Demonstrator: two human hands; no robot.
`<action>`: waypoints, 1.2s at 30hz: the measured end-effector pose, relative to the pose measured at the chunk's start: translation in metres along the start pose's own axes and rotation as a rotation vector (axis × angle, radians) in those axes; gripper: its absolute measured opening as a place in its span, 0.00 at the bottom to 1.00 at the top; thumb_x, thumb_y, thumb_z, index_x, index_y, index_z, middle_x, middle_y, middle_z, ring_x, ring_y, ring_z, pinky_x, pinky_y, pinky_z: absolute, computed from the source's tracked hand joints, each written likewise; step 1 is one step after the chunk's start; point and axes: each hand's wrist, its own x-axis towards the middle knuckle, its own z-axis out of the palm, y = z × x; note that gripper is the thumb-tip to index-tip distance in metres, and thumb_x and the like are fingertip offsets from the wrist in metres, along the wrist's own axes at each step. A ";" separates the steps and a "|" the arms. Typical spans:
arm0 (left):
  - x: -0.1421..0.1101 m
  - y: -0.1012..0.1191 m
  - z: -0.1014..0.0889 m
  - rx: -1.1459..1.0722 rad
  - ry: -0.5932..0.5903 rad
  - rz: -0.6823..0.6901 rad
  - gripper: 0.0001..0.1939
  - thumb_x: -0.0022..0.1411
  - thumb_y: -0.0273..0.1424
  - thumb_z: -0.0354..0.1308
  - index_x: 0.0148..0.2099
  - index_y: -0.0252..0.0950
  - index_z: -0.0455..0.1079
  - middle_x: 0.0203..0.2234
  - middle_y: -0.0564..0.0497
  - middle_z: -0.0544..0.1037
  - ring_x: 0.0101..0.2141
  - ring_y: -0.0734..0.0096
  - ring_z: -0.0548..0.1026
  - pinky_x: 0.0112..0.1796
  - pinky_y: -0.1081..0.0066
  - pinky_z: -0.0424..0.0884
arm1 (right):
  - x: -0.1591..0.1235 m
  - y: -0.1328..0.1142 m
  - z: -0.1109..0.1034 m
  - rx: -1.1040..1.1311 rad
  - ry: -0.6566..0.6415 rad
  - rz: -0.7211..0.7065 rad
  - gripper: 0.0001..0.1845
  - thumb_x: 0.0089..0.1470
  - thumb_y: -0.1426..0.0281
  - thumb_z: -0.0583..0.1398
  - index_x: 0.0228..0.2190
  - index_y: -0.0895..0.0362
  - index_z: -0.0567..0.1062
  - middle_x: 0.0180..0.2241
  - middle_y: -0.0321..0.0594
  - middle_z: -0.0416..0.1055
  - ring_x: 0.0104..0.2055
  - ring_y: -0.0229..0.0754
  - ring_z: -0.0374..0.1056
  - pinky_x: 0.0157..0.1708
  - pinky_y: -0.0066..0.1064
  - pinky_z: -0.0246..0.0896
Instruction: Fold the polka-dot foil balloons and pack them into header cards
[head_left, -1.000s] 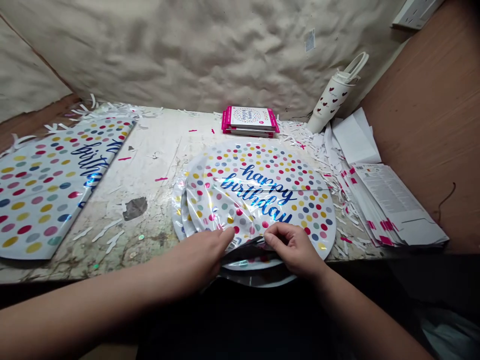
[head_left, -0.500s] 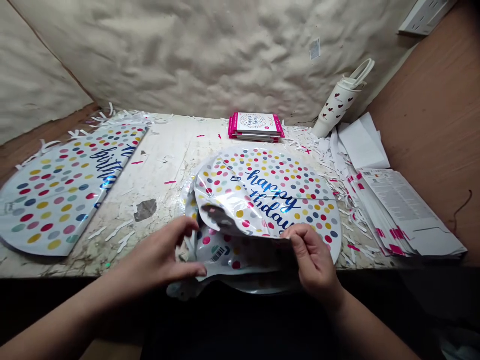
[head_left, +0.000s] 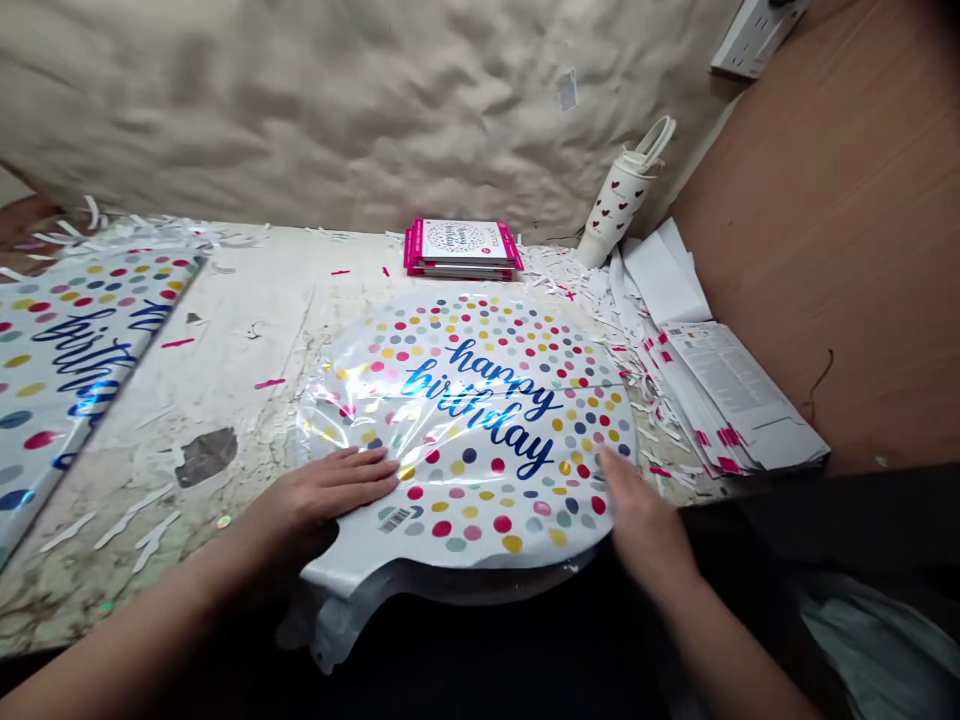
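Grip: left hand (head_left: 322,488) spread flat on foil balloon (head_left: 480,430); right hand (head_left: 637,510) open, blurred, at its near-right edge.
Far: card stack (head_left: 461,248) beyond the balloon.

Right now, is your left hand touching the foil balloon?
Touching: the head view shows the left hand lying flat on the foil balloon, its fingers pressed on the printed face.

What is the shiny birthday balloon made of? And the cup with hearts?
The balloon looks like thin metallic foil film: glossy and crinkly, with light glinting off its wrinkles. The heart cup looks like smooth white plastic or ceramic with a soft sheen; the picture can't settle which.
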 end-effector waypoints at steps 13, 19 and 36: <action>0.044 -0.069 -0.062 -0.175 -0.148 -0.644 0.28 0.64 0.45 0.37 0.41 0.32 0.73 0.28 0.53 0.78 0.31 0.64 0.76 0.32 0.69 0.71 | 0.122 0.076 -0.028 0.669 -0.322 0.280 0.21 0.51 0.55 0.54 0.32 0.59 0.76 0.30 0.44 0.76 0.35 0.47 0.72 0.34 0.36 0.67; 0.071 -0.036 -0.046 0.353 0.190 -0.581 0.22 0.63 0.40 0.44 0.52 0.34 0.67 0.43 0.41 0.74 0.47 0.52 0.69 0.46 0.55 0.63 | 0.187 0.080 -0.011 0.395 -0.171 0.454 0.24 0.43 0.51 0.59 0.32 0.59 0.74 0.27 0.45 0.73 0.33 0.50 0.69 0.32 0.38 0.62; 0.070 0.007 -0.007 0.291 -0.191 -0.463 0.32 0.61 0.51 0.39 0.63 0.44 0.52 0.63 0.41 0.48 0.61 0.39 0.44 0.52 0.41 0.48 | 0.092 0.022 -0.006 -0.176 -0.187 0.346 0.36 0.60 0.56 0.41 0.58 0.71 0.54 0.59 0.60 0.51 0.61 0.57 0.46 0.57 0.54 0.34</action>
